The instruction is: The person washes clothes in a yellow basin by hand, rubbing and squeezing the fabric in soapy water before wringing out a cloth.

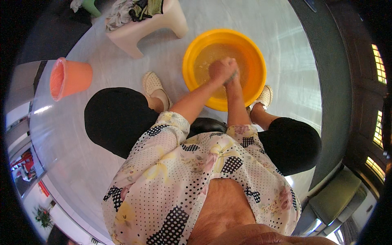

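A round yellow plastic basin [189, 65] with cloudy water [203, 62] in it stands on the floor between my feet. Over the middle of the basin, my left hand [220, 71] and my right hand [234, 66] are pressed together, slightly blurred. Something small and dark greenish shows at the right wrist or between the hands; I cannot tell what it is. The fingers overlap, so whether they hold anything is hidden.
A pale plastic stool [147, 29] with crumpled cloths [121, 13] on it stands beyond the basin to the left. An orange bin [76, 73] with a liner is farther left. My cream clogs [152, 83] flank the basin. A dark mat edges the floor at right.
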Motion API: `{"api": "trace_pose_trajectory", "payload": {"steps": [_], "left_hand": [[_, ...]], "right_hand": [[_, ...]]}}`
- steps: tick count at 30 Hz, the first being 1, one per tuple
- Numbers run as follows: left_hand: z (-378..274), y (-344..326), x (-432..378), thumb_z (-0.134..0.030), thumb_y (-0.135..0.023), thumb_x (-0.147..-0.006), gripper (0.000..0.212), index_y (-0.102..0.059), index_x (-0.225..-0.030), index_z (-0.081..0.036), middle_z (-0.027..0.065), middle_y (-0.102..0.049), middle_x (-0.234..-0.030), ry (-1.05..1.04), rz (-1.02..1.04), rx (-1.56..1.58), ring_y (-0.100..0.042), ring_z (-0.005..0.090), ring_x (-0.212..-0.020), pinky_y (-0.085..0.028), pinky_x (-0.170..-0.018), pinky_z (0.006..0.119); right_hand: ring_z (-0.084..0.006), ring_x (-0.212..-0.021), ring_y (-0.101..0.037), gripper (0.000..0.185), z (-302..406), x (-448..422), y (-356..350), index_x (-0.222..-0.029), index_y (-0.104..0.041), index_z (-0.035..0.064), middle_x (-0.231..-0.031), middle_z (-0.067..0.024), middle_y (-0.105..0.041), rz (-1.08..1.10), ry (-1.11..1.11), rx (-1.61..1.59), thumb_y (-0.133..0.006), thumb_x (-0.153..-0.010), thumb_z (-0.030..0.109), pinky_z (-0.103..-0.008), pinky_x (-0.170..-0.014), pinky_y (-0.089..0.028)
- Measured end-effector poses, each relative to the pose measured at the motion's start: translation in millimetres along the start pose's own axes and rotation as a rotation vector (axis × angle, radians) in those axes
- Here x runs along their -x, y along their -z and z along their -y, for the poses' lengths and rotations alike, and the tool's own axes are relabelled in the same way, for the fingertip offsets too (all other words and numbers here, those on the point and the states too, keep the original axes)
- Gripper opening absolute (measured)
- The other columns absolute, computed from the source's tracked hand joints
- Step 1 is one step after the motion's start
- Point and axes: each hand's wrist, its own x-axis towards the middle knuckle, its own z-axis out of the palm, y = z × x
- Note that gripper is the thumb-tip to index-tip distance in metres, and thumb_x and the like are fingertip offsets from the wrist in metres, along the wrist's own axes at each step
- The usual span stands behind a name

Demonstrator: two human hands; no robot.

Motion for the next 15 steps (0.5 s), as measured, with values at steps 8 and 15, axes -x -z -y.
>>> {"api": "trace_pose_trajectory", "payload": {"steps": [8,15], "left_hand": [[17,12,-5,-0.038,-0.040,-0.073,0.039,-0.059,-0.076,-0.005,0.0194,-0.056,-0.070,0.054,0.046,-0.086,-0.054,0.0378,-0.066,-0.042,-0.063,0.044],[77,15,-30,-0.038,-0.036,-0.078,0.042,-0.052,-0.098,-0.004,0.0206,-0.053,-0.094,0.300,-0.099,0.034,-0.050,0.0357,-0.086,-0.039,-0.073,0.042]], "right_hand": [[-0.0188,-0.063,-0.048,0.022,-20,10,-41,-0.081,-0.049,0.0056,-0.072,-0.0068,-0.049,-0.469,0.098,0.153,-0.042,-0.080,0.026,-0.0343,-0.058,-0.041],[-0.0228,-0.068,-0.051,0.026,-13,1,-41,-0.090,-0.046,0.0031,-0.079,-0.0072,-0.049,-0.680,0.165,0.575,-0.043,-0.082,0.028,-0.0385,-0.062,-0.043]]}}
